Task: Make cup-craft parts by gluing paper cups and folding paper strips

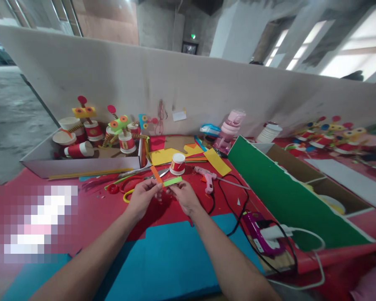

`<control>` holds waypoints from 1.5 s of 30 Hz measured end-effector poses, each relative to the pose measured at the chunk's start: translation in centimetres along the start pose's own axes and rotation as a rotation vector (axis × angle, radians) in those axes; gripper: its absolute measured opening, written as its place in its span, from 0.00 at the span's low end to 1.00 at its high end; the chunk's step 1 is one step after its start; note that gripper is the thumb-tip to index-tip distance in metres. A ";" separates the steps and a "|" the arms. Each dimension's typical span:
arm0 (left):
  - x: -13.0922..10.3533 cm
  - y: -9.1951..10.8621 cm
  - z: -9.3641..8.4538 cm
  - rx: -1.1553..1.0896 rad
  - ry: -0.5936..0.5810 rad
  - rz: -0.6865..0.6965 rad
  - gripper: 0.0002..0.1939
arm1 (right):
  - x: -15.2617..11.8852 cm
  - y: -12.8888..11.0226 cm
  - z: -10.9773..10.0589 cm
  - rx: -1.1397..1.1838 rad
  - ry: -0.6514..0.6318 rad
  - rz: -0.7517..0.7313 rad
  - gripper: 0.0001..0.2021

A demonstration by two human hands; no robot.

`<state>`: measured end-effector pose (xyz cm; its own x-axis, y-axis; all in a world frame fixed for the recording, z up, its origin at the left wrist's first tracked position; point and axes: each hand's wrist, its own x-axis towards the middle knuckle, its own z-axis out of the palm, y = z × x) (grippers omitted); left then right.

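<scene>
White box, far left: loaded with red cups and cup figures (92,129); rim along the front (97,164) mostly unblocked. A couple looking pretty much done to me, paper heads, big eyes, round disc up top.
Tipped cup: red one (81,149) lying on its side in that same box, no head on it.
Scissors: lying open-ish behind the left hand, blade (164,172) pointing toward the lone cup.
Left hand (146,192): narrow pinch, thumb and fingers closed on the orange strip (156,174) near its lower end, right by the meeting point with the green one.
Strips: up in the air between both hands, over the red tabletop, orange crossing or touching green (173,181) at a corner. Glued or just overlapped? Can't tell.
Lone cup (177,164): upright just beyond the hands, untouched. Compared with the boxed ones, head and paper limbs missing, so pretty early days, I'd guess.
Right hand (183,194): also a small pinch, gripping the green strip from below.
Glue gun (209,179): pink, lying right of the hands, not held.
Far right: more figures (322,140), blurry, seemingly complete.
</scene>
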<state>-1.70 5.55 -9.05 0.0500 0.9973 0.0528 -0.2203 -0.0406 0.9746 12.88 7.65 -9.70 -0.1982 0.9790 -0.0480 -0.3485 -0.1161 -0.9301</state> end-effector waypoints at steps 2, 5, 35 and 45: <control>-0.1 -0.2 0.0 0.024 -0.010 -0.001 0.11 | -0.1 0.2 0.2 0.027 -0.031 0.024 0.09; -0.1 -0.5 0.1 0.046 -0.010 0.000 0.12 | -0.4 0.3 0.5 0.095 -0.050 0.033 0.11; -0.2 0.5 0.5 -0.312 -0.046 -0.204 0.30 | -0.6 0.1 0.6 -0.321 0.180 -0.313 0.10; -0.3 -0.4 0.3 0.053 0.080 -0.050 0.15 | -0.7 -0.1 0.7 -0.306 0.018 -0.213 0.11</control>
<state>-1.38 5.23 -9.36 -0.0183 0.9998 -0.0118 -0.1673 0.0085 0.9859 12.43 6.85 -9.29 -0.1336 0.9789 0.1548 -0.0900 0.1436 -0.9855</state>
